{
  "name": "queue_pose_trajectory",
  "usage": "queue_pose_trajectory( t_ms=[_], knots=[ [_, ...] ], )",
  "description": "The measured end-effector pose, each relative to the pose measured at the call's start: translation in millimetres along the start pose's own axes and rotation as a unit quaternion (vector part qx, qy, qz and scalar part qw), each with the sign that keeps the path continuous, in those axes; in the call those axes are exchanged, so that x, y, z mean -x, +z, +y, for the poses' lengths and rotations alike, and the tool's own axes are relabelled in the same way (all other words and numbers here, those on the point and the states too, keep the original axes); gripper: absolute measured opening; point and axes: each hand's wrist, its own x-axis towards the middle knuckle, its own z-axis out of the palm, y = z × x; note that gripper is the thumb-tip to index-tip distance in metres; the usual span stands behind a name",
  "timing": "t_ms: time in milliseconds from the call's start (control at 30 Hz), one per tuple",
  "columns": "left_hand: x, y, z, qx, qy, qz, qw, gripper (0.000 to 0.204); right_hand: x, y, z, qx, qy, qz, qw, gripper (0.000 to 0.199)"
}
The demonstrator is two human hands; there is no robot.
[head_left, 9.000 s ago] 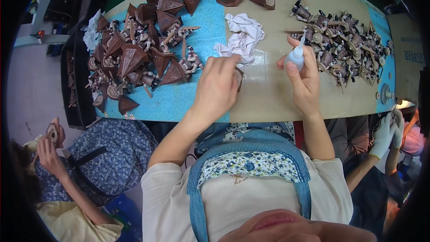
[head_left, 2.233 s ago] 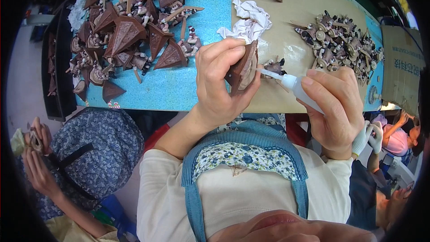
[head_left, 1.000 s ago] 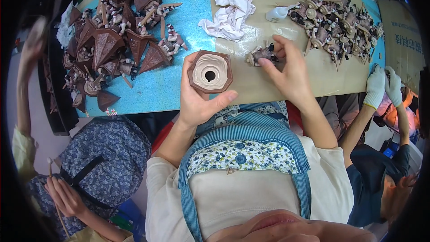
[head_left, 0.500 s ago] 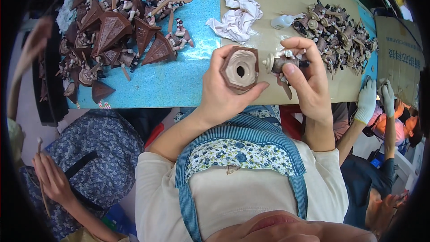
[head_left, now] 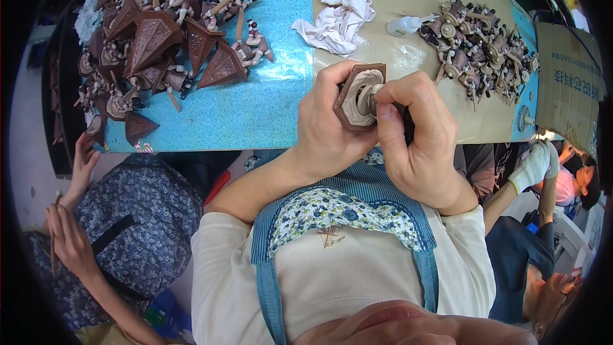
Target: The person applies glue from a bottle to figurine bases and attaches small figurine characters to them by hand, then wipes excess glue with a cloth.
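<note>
My left hand [head_left: 329,129] grips a brown cone-shaped roof piece [head_left: 357,94] with its pale open underside turned toward me. My right hand [head_left: 418,140] is closed around a small figure part [head_left: 373,97] and presses its end into the hole in the cone's underside. Both hands are held together above the near edge of the table [head_left: 255,121]. A small white squeeze bottle [head_left: 403,24] lies on the table beyond my hands.
A heap of brown cones and figures [head_left: 159,38] covers the blue left part of the table. A crumpled white cloth [head_left: 338,16] lies in the middle, and a pile of small figure parts [head_left: 479,48] at the right. One person sits at my left [head_left: 121,230], another in white gloves [head_left: 536,166] at my right.
Earlier my right hand held the squeeze bottle at the cone. The bottle now lies on the table, and my right hand has brought a figure part up to the cone's underside.
</note>
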Motion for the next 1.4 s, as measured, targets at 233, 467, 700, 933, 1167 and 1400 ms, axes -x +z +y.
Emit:
queue_pose_trajectory(
  t_ms=[233, 467, 700, 933, 1167, 1400],
  knots=[
    [1, 1, -4, -0.041, 0.038, 0.007, 0.998, 0.057, 7, 4, -6, 0.032, 0.006, -0.004, 0.999, 0.010],
    [-1, 1, -13, -0.005, 0.086, -0.031, 0.996, 0.055, 8, -4, 3, -0.021, 0.023, -0.062, 0.998, 0.014],
    [4, 2, -12, 0.003, 0.006, -0.085, 0.996, 0.061, 11, -5, 13, -0.039, 0.035, -0.065, 0.996, 0.017],
    [-1, -9, -4, 0.235, -0.232, -0.256, 0.909, 0.064, -5, -33, 27, -0.007, -0.130, -0.192, 0.973, 0.039],
    [-10, -17, -12, 0.432, -0.357, -0.391, 0.730, 0.081, -15, -43, 29, 0.018, -0.195, -0.291, 0.937, 0.021],
    [-9, -19, -9, 0.453, -0.384, -0.359, 0.720, 0.083, -14, -40, 38, -0.041, -0.257, -0.192, 0.946, 0.017]
  ],
)
